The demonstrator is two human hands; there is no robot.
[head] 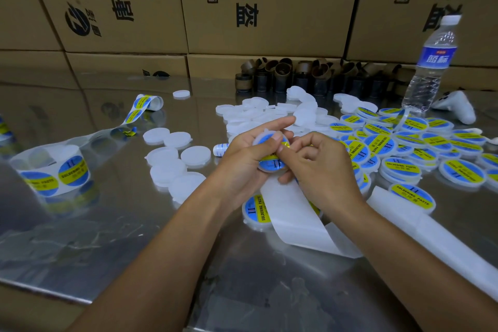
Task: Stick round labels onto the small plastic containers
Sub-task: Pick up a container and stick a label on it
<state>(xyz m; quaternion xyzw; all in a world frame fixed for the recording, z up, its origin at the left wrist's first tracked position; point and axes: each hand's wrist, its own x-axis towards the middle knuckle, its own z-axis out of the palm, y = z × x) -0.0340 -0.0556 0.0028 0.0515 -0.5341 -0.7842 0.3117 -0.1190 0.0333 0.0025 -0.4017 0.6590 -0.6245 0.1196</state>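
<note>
The left hand [242, 159] cups a small plastic container [260, 139] from below, thumb laid across its top and fingers curled round the rim. The right hand [315, 162], fingers curled, pinches the edge of a round label [274, 163] that lies partly on the lid.

The container looks light, thin-walled and a little slick, so it is best held by the rim, leaving the flat top free. The label is limp and tacky. It should be held only by its edge and smoothed from the middle outward, or it may crease.

A white backing strip [296, 213] trails from under the hands onto the desk [107, 224]. Unlabelled containers [172, 167] lie just left of the hands, and a heap of labelled containers [404, 148] lies to the right. A label roll [51, 170] stands at the far left.
</note>
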